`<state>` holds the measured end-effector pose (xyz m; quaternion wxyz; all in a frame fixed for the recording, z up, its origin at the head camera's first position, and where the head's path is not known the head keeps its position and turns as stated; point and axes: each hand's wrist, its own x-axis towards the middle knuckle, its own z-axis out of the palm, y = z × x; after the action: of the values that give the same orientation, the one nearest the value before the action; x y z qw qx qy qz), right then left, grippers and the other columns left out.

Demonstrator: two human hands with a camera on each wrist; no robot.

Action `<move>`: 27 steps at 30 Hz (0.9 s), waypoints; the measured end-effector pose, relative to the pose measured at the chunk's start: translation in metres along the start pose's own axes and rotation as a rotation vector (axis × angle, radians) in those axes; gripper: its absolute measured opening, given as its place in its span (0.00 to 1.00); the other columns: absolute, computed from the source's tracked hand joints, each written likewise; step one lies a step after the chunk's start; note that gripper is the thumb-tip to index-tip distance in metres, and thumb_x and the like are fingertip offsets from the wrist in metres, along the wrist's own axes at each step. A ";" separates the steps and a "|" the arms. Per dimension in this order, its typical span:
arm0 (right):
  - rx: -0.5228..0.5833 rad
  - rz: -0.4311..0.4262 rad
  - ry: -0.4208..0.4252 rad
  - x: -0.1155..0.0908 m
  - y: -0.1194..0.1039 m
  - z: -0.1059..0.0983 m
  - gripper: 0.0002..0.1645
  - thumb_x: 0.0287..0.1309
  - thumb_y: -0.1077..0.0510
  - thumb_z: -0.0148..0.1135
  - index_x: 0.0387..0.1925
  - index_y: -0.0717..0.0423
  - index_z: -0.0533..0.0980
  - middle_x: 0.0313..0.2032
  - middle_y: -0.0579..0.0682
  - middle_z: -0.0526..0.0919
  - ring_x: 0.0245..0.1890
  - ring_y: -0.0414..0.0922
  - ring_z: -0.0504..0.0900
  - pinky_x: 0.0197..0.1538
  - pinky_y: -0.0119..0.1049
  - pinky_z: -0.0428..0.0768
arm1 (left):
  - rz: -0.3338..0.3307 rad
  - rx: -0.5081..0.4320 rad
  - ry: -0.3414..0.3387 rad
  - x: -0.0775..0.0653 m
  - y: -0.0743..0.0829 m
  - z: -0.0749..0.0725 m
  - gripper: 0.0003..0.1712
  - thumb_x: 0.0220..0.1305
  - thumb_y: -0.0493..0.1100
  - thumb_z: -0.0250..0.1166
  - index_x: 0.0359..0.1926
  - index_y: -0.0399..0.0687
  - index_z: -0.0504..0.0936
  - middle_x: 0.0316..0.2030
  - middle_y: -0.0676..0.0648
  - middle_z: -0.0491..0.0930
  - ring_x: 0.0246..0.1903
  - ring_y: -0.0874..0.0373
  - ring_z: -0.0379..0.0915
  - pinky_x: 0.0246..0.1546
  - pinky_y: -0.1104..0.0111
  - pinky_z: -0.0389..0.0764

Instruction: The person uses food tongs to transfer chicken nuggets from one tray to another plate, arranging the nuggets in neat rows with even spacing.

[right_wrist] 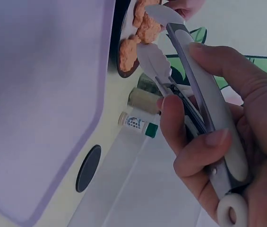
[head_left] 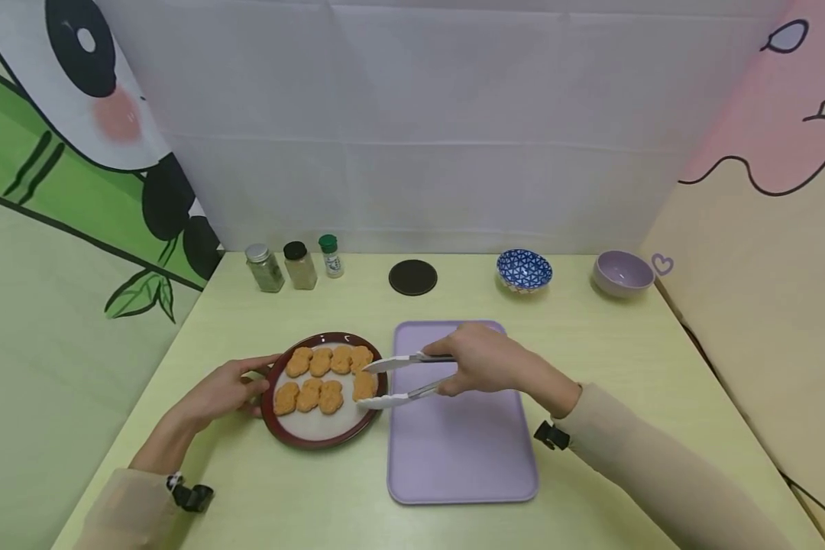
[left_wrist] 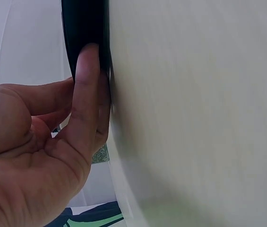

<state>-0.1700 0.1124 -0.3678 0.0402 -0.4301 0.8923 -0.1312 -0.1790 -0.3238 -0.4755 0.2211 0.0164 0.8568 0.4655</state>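
Several golden-brown chicken nuggets (head_left: 309, 395) lie in two rows on a white plate with a dark red-brown rim (head_left: 297, 437). At the plate's left edge my left hand (head_left: 221, 393) grips the rim, its fingertips partly under it in the left wrist view. My right hand (head_left: 484, 357) holds tongs (head_left: 402, 399) with white scalloped tips and metal arms. The spread tips reach over the plate's right side, one on either side of the rightmost nugget (head_left: 364, 386). Whether they touch it I cannot tell. Beneath the right hand lies a lilac tray (head_left: 464, 458).
Along the back stand a silver-capped jar (head_left: 265, 269), a black-capped jar (head_left: 300, 267) and a green-capped shaker (head_left: 331, 257). A black round coaster (head_left: 412, 277), a blue patterned bowl (head_left: 524, 270) and a purple bowl (head_left: 622, 275) continue rightward. A white sheet (head_left: 419, 137) hangs behind the table.
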 end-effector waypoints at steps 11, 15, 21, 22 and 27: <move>-0.005 0.043 -0.085 0.027 -0.012 0.020 0.29 0.43 0.49 0.71 0.51 0.51 0.80 0.36 0.40 0.83 0.29 0.35 0.75 0.37 0.32 0.75 | 0.020 -0.012 -0.014 0.001 -0.001 0.000 0.30 0.68 0.34 0.52 0.70 0.48 0.61 0.54 0.33 0.68 0.31 0.49 0.77 0.28 0.61 0.79; -0.016 0.073 -0.103 0.029 -0.015 0.021 0.29 0.43 0.49 0.71 0.51 0.49 0.80 0.34 0.39 0.83 0.26 0.36 0.74 0.33 0.32 0.74 | 0.023 -0.005 -0.017 0.000 0.001 0.000 0.30 0.68 0.34 0.53 0.70 0.47 0.61 0.55 0.33 0.68 0.34 0.50 0.77 0.29 0.61 0.79; -0.026 0.082 -0.101 0.028 -0.018 0.019 0.26 0.41 0.49 0.71 0.47 0.46 0.81 0.27 0.36 0.79 0.22 0.37 0.71 0.27 0.32 0.72 | 0.023 0.012 -0.012 -0.002 0.004 0.000 0.30 0.68 0.35 0.53 0.70 0.46 0.61 0.57 0.33 0.66 0.37 0.50 0.76 0.30 0.61 0.79; -0.026 0.078 -0.098 0.027 -0.017 0.019 0.25 0.41 0.48 0.71 0.46 0.46 0.81 0.26 0.35 0.78 0.22 0.37 0.71 0.27 0.32 0.72 | 0.020 0.010 -0.010 -0.001 0.004 0.000 0.30 0.68 0.35 0.53 0.70 0.47 0.61 0.57 0.33 0.66 0.37 0.50 0.76 0.30 0.61 0.79; 0.000 0.076 -0.084 0.024 -0.014 0.019 0.27 0.42 0.47 0.72 0.48 0.46 0.81 0.29 0.35 0.80 0.24 0.37 0.71 0.30 0.31 0.72 | 0.010 0.018 -0.005 -0.001 0.001 0.002 0.30 0.68 0.35 0.53 0.70 0.48 0.61 0.57 0.32 0.66 0.34 0.51 0.77 0.30 0.61 0.79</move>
<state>-0.1709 0.0816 -0.3817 0.0826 -0.4010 0.9055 -0.1116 -0.1776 -0.3220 -0.4749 0.2209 0.0240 0.8603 0.4589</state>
